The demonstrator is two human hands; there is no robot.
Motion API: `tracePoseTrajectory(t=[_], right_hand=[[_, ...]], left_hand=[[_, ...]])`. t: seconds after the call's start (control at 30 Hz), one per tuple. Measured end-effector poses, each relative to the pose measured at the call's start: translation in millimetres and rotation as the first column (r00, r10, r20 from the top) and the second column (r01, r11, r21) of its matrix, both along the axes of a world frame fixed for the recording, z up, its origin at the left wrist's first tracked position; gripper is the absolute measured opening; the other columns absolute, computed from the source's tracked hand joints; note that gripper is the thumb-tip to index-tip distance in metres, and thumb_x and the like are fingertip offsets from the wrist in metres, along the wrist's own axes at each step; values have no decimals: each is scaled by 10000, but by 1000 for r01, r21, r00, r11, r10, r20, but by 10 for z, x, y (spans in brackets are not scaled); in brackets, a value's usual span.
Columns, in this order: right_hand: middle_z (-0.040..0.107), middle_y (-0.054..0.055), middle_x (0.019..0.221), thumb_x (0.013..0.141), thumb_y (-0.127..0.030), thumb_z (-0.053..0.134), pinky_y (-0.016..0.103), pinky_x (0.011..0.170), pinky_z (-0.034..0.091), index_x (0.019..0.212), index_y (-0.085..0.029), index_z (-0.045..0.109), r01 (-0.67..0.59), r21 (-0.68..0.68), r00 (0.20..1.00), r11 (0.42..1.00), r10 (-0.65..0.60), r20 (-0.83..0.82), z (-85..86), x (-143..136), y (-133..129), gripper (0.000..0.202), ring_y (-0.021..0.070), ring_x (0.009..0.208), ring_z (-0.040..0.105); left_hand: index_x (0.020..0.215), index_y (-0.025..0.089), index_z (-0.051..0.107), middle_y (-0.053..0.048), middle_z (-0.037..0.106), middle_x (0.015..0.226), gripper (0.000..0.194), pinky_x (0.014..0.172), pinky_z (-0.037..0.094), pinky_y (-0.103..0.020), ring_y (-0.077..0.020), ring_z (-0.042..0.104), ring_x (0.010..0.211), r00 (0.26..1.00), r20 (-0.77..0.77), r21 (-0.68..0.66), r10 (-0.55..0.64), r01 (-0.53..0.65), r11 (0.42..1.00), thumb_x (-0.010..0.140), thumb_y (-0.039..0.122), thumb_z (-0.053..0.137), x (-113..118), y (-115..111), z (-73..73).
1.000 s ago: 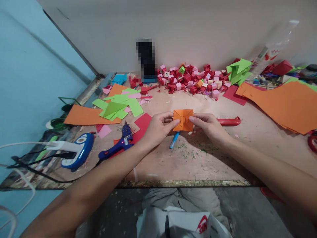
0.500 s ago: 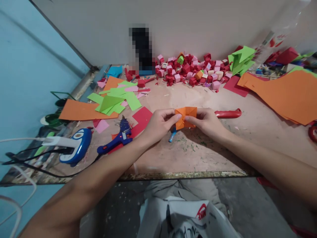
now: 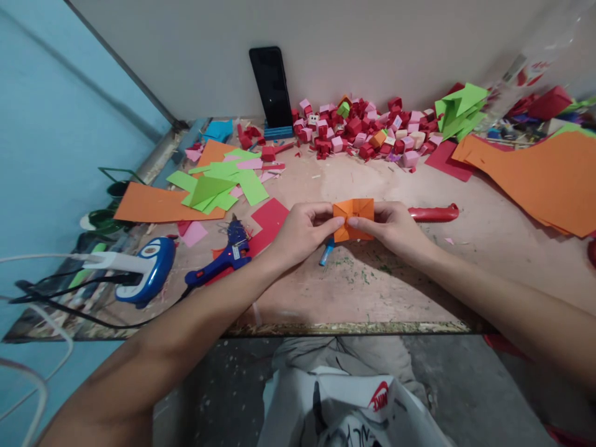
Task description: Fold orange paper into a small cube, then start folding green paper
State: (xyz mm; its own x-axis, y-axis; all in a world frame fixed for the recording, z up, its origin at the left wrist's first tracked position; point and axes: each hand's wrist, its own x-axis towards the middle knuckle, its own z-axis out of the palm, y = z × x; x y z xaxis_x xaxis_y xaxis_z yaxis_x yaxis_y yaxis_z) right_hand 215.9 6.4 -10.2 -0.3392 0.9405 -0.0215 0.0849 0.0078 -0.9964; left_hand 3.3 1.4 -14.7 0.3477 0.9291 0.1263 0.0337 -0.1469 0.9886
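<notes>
A small square of folded orange paper (image 3: 354,208) is held up just above the table, creased toward its middle. My left hand (image 3: 311,228) pinches its left side, thumb in front and fingers behind. From the other side my right hand (image 3: 392,227) grips it the same way, and the two thumbs nearly meet at the centre. Under the paper, by my left hand, lies a short blue stick-like piece (image 3: 326,253). A red-handled tool (image 3: 434,213), perhaps a cutter, lies just past my right hand; its other end is hidden.
Left of my hands are a blue glue gun (image 3: 222,261), a blue power adapter (image 3: 148,273) with cables, and green paper strips (image 3: 212,186). Behind stand a phone (image 3: 271,87) and a heap of small paper cubes (image 3: 358,133). Orange sheets (image 3: 535,180) lie at the right.
The view has shifted slightly, so everything sits a little differently in the frame. Both hands keep their hold on the orange paper, which looks slightly flatter and more squarely facing me.
</notes>
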Motion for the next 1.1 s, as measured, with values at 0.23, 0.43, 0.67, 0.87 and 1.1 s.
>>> tracePoseTrajectory(t=[0.23, 0.43, 0.67, 0.87, 1.1], right_hand=[[840, 64, 985, 821, -497, 907, 376, 807, 618, 958, -219, 854, 2, 7, 1000, 1000, -2, 7, -21, 8, 7, 315, 245, 856, 753], [832, 75, 954, 827, -544, 891, 386, 784, 615, 955, -213, 853, 30, 19, 1000, 999, -30, 8, -11, -5, 3, 357, 254, 847, 746], [833, 64, 963, 871, -511, 862, 382, 814, 603, 977, -226, 858, 44, 54, 999, 998, -44, -3, 2, -3, -4, 305, 247, 862, 748], [835, 68, 984, 863, -528, 855, 413, 825, 613, 967, -228, 857, 68, 101, 996, 993, -74, 48, -12, -9, -14, 317, 271, 881, 747], [828, 66, 949, 875, -525, 845, 405, 815, 597, 940, -226, 840, 62, 118, 996, 991, -69, 57, -30, -18, -20, 307, 265, 854, 740]], left_hand=[[949, 167, 814, -64, 805, 973, 156, 839, 585, -310, -187, 741, 908, 999, 1, -2, -32, 32, 999, 924, 307, 750, 3, 1, 1], [1136, 203, 684, -24, 750, 969, 301, 768, 569, -262, -139, 710, 828, 996, -9, 45, 86, -86, 995, 864, 245, 806, 13, 0, -20], [977, 219, 723, -50, 733, 1038, 27, 803, 561, -292, -172, 698, 928, 927, -300, 483, 227, -58, 874, 977, 207, 700, 5, -86, 77], [1008, 226, 763, -68, 726, 1151, 52, 810, 579, -287, -193, 702, 1043, 924, -302, 495, 236, -59, 867, 969, 232, 730, 7, -76, 43], [893, 198, 752, -59, 699, 1098, 57, 742, 587, -257, -170, 695, 963, 955, -225, 386, 192, -93, 918, 934, 237, 755, 16, -37, -10]])
